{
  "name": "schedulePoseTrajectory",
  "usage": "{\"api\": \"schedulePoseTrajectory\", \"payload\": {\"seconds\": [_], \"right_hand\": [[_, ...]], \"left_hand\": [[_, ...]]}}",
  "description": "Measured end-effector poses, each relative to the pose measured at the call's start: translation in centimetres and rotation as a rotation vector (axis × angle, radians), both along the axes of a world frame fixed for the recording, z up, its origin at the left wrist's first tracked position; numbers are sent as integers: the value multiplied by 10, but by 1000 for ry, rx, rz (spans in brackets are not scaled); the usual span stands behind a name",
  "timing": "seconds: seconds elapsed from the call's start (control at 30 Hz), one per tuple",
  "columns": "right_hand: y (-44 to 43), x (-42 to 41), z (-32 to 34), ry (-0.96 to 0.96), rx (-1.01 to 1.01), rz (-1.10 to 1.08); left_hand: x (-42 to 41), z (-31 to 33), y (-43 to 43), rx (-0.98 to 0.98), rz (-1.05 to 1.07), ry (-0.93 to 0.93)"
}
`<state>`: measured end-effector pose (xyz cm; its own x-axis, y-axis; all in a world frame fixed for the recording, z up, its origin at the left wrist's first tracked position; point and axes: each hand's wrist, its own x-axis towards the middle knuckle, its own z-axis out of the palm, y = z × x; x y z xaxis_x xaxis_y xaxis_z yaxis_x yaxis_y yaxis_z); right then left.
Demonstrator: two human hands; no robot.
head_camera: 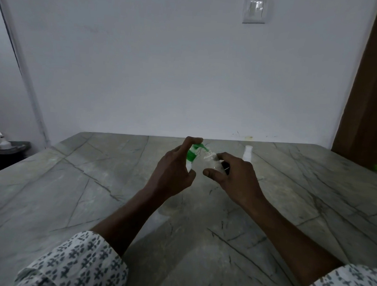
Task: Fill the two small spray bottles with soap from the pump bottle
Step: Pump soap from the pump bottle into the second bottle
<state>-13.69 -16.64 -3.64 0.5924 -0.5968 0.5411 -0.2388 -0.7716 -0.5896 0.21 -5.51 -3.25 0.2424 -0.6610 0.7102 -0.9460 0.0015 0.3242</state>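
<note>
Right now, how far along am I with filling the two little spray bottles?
Done: nothing is clearly finished, and the fill levels are unreadable. In hand: your left hand grips the pump bottle, forefinger on its green head, with the spout at the mouth of the clear spray bottle held by your right hand. Left: the second spray bottle stands untouched on the table beyond.

Spray bottle beyond rt hand
</note>
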Motion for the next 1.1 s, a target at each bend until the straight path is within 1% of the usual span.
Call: {"api": "schedulePoseTrajectory", "payload": {"seconds": [0.13,0.27,0.73,0.83,1.1], "right_hand": [[0,0,2,-35,37,31],[-1,-2,1,-72,117,55],[-6,-1,0,-32,118,70],[-8,-1,2,-55,201,110],[-22,-5,-1,-81,432,338]], "left_hand": [[1,-1,1,17,-1,-7],[1,-1,0,24,0,-16],[-2,0,0,2,20,-12],[-1,1,0,8,20,-13],[1,2,-1,35,35,-2]]}}
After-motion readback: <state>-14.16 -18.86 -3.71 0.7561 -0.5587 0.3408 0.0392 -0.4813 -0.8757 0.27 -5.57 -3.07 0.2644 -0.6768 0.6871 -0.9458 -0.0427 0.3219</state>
